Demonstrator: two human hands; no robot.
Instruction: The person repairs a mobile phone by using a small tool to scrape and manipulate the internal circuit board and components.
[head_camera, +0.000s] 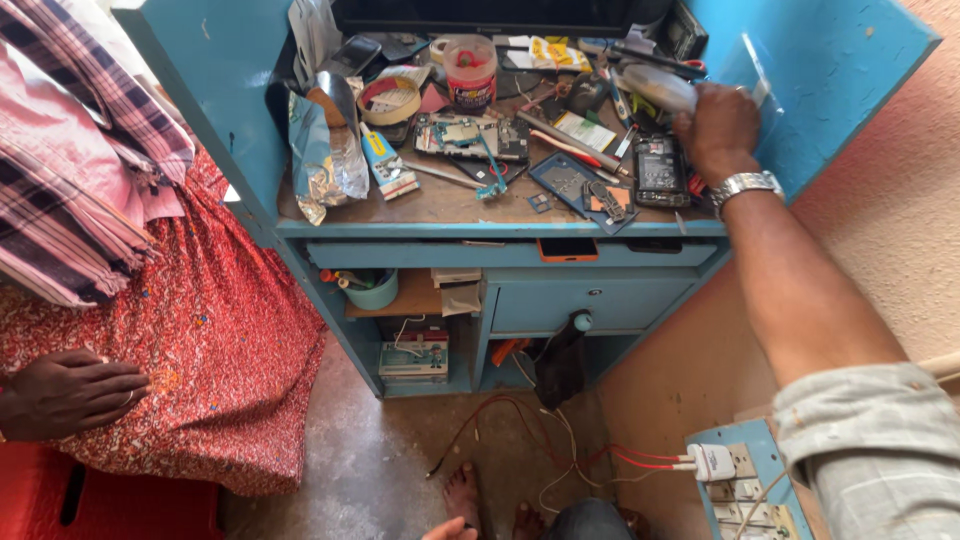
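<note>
Grey plastic tool (655, 88), far right on the surface (450, 205): right hand (718, 128) wrapped over its handle, grip closed. Probably light, rigid; hold mid-body. Left hand (450, 530) barely visible, grip unclear.

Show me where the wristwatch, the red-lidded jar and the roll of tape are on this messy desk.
wristwatch (745, 184), head view, on its metal band at the wrist.
red-lidded jar (470, 72), head view, middle of its side.
roll of tape (391, 113), head view, on the front of its ring.
</note>
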